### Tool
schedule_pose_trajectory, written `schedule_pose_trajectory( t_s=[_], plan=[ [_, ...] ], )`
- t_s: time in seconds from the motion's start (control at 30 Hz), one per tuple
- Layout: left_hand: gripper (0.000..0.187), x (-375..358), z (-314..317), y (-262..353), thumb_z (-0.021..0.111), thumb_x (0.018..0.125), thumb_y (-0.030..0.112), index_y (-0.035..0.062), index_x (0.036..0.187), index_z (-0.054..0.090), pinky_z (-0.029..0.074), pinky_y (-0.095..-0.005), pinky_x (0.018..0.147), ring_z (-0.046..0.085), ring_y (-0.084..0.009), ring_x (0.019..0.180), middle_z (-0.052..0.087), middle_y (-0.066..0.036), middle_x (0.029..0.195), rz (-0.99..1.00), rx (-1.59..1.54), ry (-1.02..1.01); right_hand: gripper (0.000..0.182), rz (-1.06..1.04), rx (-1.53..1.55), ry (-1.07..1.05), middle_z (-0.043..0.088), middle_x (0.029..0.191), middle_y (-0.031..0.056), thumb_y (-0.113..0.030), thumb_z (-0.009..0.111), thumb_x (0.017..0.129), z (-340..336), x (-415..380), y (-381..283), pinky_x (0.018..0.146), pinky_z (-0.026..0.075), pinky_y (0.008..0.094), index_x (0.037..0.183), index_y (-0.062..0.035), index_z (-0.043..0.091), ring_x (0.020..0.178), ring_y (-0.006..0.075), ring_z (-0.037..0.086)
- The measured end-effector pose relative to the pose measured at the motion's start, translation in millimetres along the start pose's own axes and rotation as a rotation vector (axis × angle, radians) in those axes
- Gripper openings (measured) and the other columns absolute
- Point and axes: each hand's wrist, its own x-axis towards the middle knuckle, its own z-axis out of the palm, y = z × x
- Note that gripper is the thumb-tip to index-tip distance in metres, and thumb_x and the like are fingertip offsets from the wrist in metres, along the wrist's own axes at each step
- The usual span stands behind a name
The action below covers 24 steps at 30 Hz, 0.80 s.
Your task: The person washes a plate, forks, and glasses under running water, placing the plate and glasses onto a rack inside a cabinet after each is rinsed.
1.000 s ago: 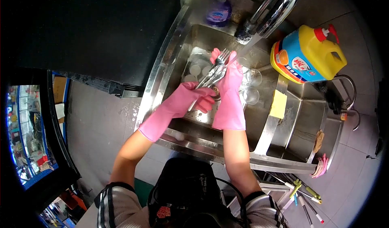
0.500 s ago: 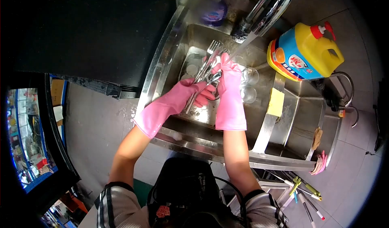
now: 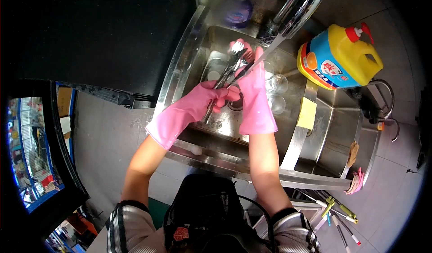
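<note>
My left hand point(image 3: 210, 94), in a pink rubber glove, is closed around the handles of a bundle of metal cutlery point(image 3: 228, 69) above the sink basin point(image 3: 202, 131). Fork tines show at the bundle's upper end. My right hand point(image 3: 254, 75), gloved in pink too, wraps round that upper end, with fingertips showing behind the tines. Water point(image 3: 269, 49) runs from the chrome faucet point(image 3: 294, 17) onto the right glove and the cutlery. Below the hands, several clear glasses point(image 3: 276, 103) stand in the basin, partly hidden.
A large yellow detergent jug point(image 3: 339, 57) with a red pump stands right of the basin. Behind is a purple soap bottle point(image 3: 238, 13). A yellow sponge point(image 3: 307, 113) lies on the divider beside a second basin point(image 3: 326, 127). Pink gloves point(image 3: 355, 181) hang at the right edge.
My right hand has moved up to the fork heads, its fingers now behind the tines. The bundle has shifted slightly, and the water now falls nearer the cutlery.
</note>
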Motion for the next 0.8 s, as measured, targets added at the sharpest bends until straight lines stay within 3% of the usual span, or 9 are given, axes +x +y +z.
schedule_pose_trajectory(
  t_s=[0.03, 0.13, 0.17, 0.27, 0.4, 0.53, 0.57, 0.7, 0.8],
  plan=[
    [0.027, -2, 2, 3, 0.049, 0.104, 0.014, -0.0001, 0.118, 0.068, 0.038, -0.0249, 0.052, 0.047, -0.0079, 0.058, 0.072, -0.007, 0.097, -0.018, -0.065, 0.046, 0.046, 0.065, -0.138, -0.126, 0.065, 0.127, 0.0207, -0.036, 0.050, 0.105, -2, -7, 2, 0.098, 0.052, 0.0445, 0.130, 0.0024, 0.055, 0.107, 0.0335, 0.067],
    [0.028, -5, 6, 7, 0.050, 0.104, 0.016, -0.0006, 0.119, 0.068, 0.043, -0.0249, 0.054, 0.052, -0.0087, 0.060, 0.073, -0.007, 0.095, 0.026, 0.036, 0.030, 0.050, 0.181, -0.259, -0.167, 0.062, 0.131, 0.0262, -0.037, 0.054, 0.104, 8, -26, 11, 0.096, 0.054, 0.0444, 0.128, 0.0064, 0.055, 0.115, 0.0343, 0.065],
    [0.029, -9, 11, 8, 0.051, 0.105, 0.021, 0.0000, 0.116, 0.068, 0.047, -0.0258, 0.057, 0.058, -0.0110, 0.063, 0.072, -0.007, 0.090, 0.017, 0.051, 0.056, 0.054, 0.053, -0.384, -0.246, 0.058, 0.134, 0.0299, -0.040, 0.051, 0.104, 6, -24, 14, 0.100, 0.053, 0.0446, 0.127, 0.0090, 0.054, 0.120, 0.0367, 0.063],
    [0.033, -5, 13, -12, 0.053, 0.105, 0.029, 0.0004, 0.112, 0.068, 0.050, -0.0269, 0.061, 0.062, -0.0125, 0.066, 0.069, -0.006, 0.083, 0.034, -0.029, -0.054, 0.062, 0.219, -0.646, 0.104, 0.060, 0.130, 0.0317, -0.045, 0.048, 0.105, 42, -44, -10, 0.105, 0.051, 0.0448, 0.130, 0.0110, 0.052, 0.118, 0.0388, 0.063],
    [0.032, 1, 21, -15, 0.056, 0.104, 0.033, 0.0018, 0.114, 0.058, 0.039, -0.0240, 0.046, 0.052, -0.0078, 0.055, 0.065, -0.006, 0.077, 0.017, 0.058, 0.076, 0.059, 0.030, -0.092, -0.148, 0.054, 0.135, 0.0333, -0.039, 0.039, 0.107, 0, -23, 2, 0.110, 0.045, 0.0523, 0.136, 0.0120, 0.045, 0.124, 0.0435, 0.058],
    [0.026, 6, 32, -14, 0.056, 0.103, 0.030, 0.0064, 0.112, 0.056, 0.030, -0.0215, 0.042, 0.045, -0.0055, 0.051, 0.066, -0.005, 0.078, 0.129, 0.055, 0.029, 0.042, -0.160, -0.032, -0.137, 0.048, 0.144, 0.0277, -0.018, 0.044, 0.105, -4, -31, -7, 0.113, 0.043, 0.0552, 0.139, 0.0073, 0.045, 0.126, 0.0456, 0.056],
    [0.020, 8, 34, -11, 0.053, 0.104, 0.026, 0.0074, 0.110, 0.058, 0.028, -0.0204, 0.041, 0.043, -0.0042, 0.049, 0.066, -0.005, 0.080, 0.066, 0.039, 0.057, 0.040, -0.172, -0.094, -0.160, 0.054, 0.141, 0.0217, -0.016, 0.050, 0.104, -2, -38, -8, 0.111, 0.046, 0.0504, 0.138, 0.0039, 0.047, 0.125, 0.0390, 0.058],
    [0.019, 18, 10, -11, 0.053, 0.104, 0.026, 0.0087, 0.110, 0.060, 0.024, -0.0185, 0.039, 0.038, -0.0010, 0.046, 0.066, -0.005, 0.080, -0.076, -0.110, -0.147, 0.038, 0.078, -0.177, 0.011, 0.061, 0.135, 0.0185, -0.024, 0.055, 0.103, 1, -39, -15, 0.111, 0.043, 0.0366, 0.131, 0.0019, 0.051, 0.129, 0.0233, 0.057],
    [0.023, 24, 7, -11, 0.056, 0.103, 0.030, 0.0098, 0.113, 0.061, 0.023, -0.0181, 0.038, 0.036, -0.0006, 0.046, 0.065, -0.004, 0.079, -0.164, -0.118, -0.169, 0.038, 0.072, -0.278, 0.081, 0.062, 0.137, 0.0119, -0.023, 0.056, 0.103, -11, -35, -9, 0.104, 0.048, 0.0353, 0.133, -0.0009, 0.050, 0.123, 0.0185, 0.060]
  ],
)
